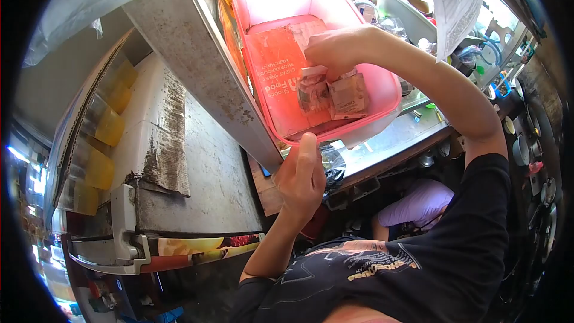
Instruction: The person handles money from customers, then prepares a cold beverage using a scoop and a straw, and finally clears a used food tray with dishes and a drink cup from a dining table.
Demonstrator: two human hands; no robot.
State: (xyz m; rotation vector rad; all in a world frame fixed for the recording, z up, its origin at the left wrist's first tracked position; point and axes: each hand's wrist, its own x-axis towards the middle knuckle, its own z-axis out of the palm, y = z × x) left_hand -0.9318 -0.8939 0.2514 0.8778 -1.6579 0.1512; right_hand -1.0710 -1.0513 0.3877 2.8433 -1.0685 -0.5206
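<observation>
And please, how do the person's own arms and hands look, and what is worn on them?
The left hand and right hand are bare, with no gloves visible. The forearms are uncovered too. Short black sleeves cover the upper arms, part of a black T-shirt with pale and yellowish print.

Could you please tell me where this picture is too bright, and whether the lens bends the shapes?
Head view: glare whitens the far wall of the pink tub; head view: yes, edges curve towards rounded black borders; head view: the space under the counter is dark, while the left hand looks fairly sharp.
</observation>
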